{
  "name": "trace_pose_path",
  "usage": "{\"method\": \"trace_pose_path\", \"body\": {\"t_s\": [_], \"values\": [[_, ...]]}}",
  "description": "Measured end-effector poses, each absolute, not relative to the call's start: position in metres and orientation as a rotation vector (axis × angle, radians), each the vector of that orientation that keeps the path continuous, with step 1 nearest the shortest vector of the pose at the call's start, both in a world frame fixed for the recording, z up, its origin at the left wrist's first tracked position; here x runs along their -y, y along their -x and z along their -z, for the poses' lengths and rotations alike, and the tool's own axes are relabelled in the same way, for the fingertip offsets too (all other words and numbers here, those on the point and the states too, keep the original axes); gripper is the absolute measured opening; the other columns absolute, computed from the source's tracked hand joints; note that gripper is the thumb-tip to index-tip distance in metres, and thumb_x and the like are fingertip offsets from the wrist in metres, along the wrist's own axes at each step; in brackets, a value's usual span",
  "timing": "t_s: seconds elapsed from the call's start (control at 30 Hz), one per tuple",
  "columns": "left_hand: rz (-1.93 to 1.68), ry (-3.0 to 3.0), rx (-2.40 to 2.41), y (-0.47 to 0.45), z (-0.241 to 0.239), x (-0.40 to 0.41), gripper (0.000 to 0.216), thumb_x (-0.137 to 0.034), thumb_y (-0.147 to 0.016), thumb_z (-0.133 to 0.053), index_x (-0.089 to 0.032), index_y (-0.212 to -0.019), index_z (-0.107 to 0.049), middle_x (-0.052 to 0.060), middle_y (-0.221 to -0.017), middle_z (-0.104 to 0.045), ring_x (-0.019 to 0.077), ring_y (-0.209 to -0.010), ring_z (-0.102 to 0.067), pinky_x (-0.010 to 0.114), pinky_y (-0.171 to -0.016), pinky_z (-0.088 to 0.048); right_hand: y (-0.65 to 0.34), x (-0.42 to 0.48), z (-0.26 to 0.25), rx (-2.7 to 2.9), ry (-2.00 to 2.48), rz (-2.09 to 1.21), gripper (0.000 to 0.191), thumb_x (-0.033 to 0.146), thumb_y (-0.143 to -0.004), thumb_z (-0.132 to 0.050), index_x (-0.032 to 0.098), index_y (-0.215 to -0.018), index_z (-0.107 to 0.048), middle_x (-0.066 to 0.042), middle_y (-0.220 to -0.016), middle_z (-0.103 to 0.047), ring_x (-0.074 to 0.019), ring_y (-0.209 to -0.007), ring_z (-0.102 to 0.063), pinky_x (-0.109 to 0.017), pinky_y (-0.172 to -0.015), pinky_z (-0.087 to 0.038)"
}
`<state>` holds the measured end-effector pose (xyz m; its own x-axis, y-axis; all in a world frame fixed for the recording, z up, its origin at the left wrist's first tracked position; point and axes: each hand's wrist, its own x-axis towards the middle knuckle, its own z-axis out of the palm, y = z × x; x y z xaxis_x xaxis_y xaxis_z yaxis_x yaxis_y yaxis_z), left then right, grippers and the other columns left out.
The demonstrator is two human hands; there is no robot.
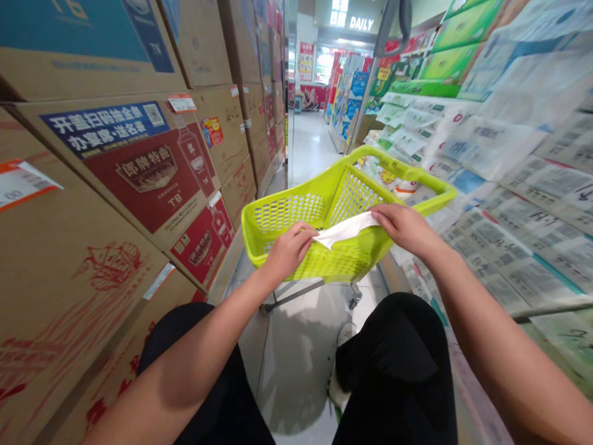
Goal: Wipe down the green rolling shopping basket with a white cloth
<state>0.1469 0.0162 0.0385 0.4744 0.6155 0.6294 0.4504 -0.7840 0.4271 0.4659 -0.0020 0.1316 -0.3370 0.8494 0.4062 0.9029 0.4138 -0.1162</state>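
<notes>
At mid-frame, the left hand and right hand each pinch one end of a white strip, grips closed, near the green cart.

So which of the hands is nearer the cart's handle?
The right hand: it holds the white strip by the end closer to the green handle. The left hand holds the other end, farther off.

Plain black trousers and a pale shoe are worn, with both forearms bare.
</notes>
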Motion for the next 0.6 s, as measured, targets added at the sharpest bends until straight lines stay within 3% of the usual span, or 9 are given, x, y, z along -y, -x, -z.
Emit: {"method": "trace_pose_path", "body": {"t_s": [0.1, 0.3, 0.37, 0.47, 0.53, 0.6], "values": [[-1.207, -2.444, -0.977, -0.148, -0.04, -0.013, 0.027, -0.024, -0.105, -0.043, -0.022, -0.116, -0.067, 0.009, -0.119, -0.069, 0.0209, -0.115, -0.067, 0.038, -0.102, -0.054, -0.455, 0.007, -0.147, 2.341, 1.346, 0.323, 0.035, 0.034, -0.103, -0.045, 0.018, -0.111, -0.075, -0.013, -0.124, -0.075, -0.0305, -0.117, -0.064, -0.046, -0.106, -0.046], [-1.014, -2.516, -0.828, -0.133, -0.051, -0.013, 0.022, -0.026, -0.096, -0.052, -0.022, -0.111, -0.067, 0.008, -0.127, -0.07, 0.0241, -0.119, -0.066, 0.04, -0.107, -0.052, -0.433, 0.034, -0.151, 2.568, 1.253, 0.302, 0.021, 0.03, -0.086, -0.061, 0.023, -0.068, -0.07, -0.007, -0.117, -0.076, -0.0307, -0.113, -0.063, -0.05, -0.107, -0.04], [-0.87, -2.587, -0.753, -0.128, -0.052, -0.014, 0.03, -0.031, -0.096, -0.053, -0.023, -0.122, -0.065, 0.008, -0.135, -0.068, 0.026, -0.126, -0.065, 0.041, -0.11, -0.05, -0.419, 0.039, -0.14, 2.55, 1.241, 0.262, 0.023, 0.033, -0.091, -0.058, 0.024, -0.076, -0.073, -0.007, -0.114, -0.076, -0.029, -0.109, -0.064, -0.047, -0.105, -0.042], [-0.73, -2.668, -0.915, -0.125, -0.051, -0.015, 0.044, -0.04, -0.1, -0.05, -0.023, -0.14, -0.056, 0.01, -0.143, -0.066, 0.0278, -0.131, -0.064, 0.042, -0.11, -0.05, -0.392, 0.034, -0.111, 2.463, 1.249, 0.262, 0.033, 0.038, -0.102, -0.048, 0.021, -0.112, -0.075, -0.01, -0.122, -0.074, -0.0278, -0.113, -0.062, -0.043, -0.104, -0.043], [-0.607, -2.688, -1.184, -0.126, -0.048, -0.016, 0.05, -0.05, -0.102, -0.048, -0.02, -0.142, -0.053, 0.013, -0.135, -0.071, 0.0305, -0.121, -0.069, 0.043, -0.101, -0.054, -0.375, 0.026, -0.087, 2.43, 1.274, 0.3, 0.041, 0.041, -0.104, -0.046, 0.019, -0.129, -0.069, -0.012, -0.132, -0.071, -0.0289, -0.122, -0.059, -0.043, -0.107, -0.04], [-0.422, -2.693, -1.412, -0.127, -0.046, -0.018, 0.056, -0.06, -0.1, -0.05, -0.017, -0.135, -0.058, 0.015, -0.116, -0.077, 0.0336, -0.105, -0.074, 0.043, -0.087, -0.057, -0.363, 0.016, -0.066, 2.376, 1.366, 0.341, 0.04, 0.045, -0.105, -0.046, 0.02, -0.124, -0.071, -0.012, -0.125, -0.074, -0.0299, -0.118, -0.06, -0.044, -0.105, -0.039]]}}
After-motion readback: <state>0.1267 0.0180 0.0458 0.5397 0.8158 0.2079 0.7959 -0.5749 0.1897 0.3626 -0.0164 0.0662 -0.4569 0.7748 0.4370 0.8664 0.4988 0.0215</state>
